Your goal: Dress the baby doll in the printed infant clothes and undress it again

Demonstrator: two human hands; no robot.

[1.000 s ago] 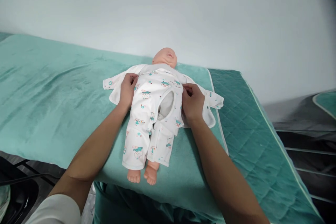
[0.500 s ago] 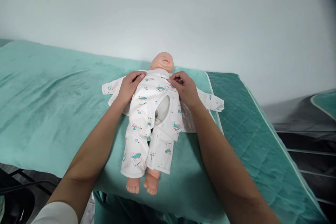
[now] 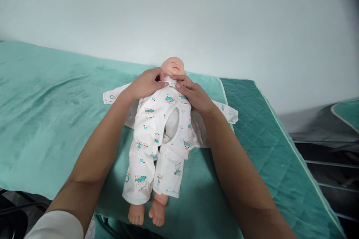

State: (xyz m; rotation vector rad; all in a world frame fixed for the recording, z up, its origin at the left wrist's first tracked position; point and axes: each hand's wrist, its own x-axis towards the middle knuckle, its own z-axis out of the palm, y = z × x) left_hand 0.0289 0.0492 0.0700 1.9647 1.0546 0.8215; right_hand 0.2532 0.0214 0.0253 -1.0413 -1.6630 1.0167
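Observation:
A baby doll lies on its back on a teal blanket, head toward the wall, bare feet near the front edge. It wears a white romper with teal prints, gaping open over the belly. My left hand rests on the doll's upper chest, fingers curled and pinching the romper's collar. My right hand meets it from the right, fingertips pinched on the same neckline just under the chin. The romper's empty sleeves spread out to both sides.
A darker quilted teal pad covers the right part of the surface. A plain pale wall stands behind. Dark floor and metal frame bars show at the right, another teal edge far right.
Both hands have moved up from the doll's sides and chest to the neckline, meeting under the chin. The doll has slid slightly nearer the front edge in view.

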